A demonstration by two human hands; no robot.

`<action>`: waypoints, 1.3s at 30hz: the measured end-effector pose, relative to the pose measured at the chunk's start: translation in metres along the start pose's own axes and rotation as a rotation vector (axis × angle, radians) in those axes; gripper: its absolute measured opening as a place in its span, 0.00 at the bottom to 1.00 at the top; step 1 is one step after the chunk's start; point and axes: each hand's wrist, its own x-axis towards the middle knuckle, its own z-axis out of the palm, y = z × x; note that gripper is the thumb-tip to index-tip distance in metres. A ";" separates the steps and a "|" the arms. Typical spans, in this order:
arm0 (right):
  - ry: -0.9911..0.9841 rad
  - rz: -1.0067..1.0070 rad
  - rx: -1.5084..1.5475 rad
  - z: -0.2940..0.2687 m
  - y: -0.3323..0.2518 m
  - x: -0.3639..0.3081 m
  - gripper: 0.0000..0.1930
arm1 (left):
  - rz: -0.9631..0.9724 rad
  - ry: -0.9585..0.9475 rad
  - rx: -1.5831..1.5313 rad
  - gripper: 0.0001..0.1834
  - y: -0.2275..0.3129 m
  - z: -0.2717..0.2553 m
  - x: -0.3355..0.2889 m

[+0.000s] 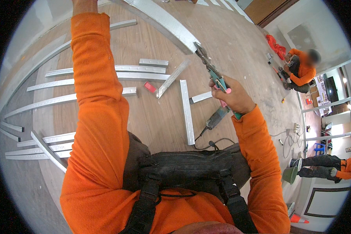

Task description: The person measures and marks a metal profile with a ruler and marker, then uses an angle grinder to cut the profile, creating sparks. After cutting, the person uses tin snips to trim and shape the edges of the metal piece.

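My right hand (238, 93) is closed around the handles of tin snips (207, 62) with green and pink grips. Their jaws meet the near end of a long silvery metal channel (165, 21), which runs off past the upper edge. How far the jaws are closed on it is too small to tell. My left arm reaches far forward; only the wrist and a bit of my left hand (85, 5) show at the upper edge, its fingers out of view. Below my right hand, a power tool with a dark body (217, 118) and a cord lies on the floor.
Cut metal channels (144, 77) lie across the wooden floor at left, near a small red object (149, 87). One short channel (187, 113) lies before my knees. A person in orange (303, 72) crouches at right; another stands by a green bucket (289, 174). Cables (294, 136) lie nearby.
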 end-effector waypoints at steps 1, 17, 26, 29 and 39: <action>0.003 0.000 -0.027 0.000 -0.001 0.000 0.15 | -0.009 -0.007 0.005 0.20 0.002 0.000 0.000; -0.029 -0.023 -0.125 0.001 0.006 0.000 0.16 | -0.001 -0.092 -0.025 0.17 0.010 0.010 -0.015; -0.027 -0.005 -0.115 0.005 -0.002 -0.001 0.14 | 0.034 -0.106 -0.007 0.18 0.012 0.009 -0.018; -0.028 -0.038 -0.110 0.005 0.004 0.000 0.14 | 0.021 -0.087 -0.015 0.18 0.013 0.012 -0.019; 0.070 -0.053 -0.226 0.011 0.006 0.002 0.12 | 0.081 -0.133 0.006 0.19 0.015 0.017 -0.028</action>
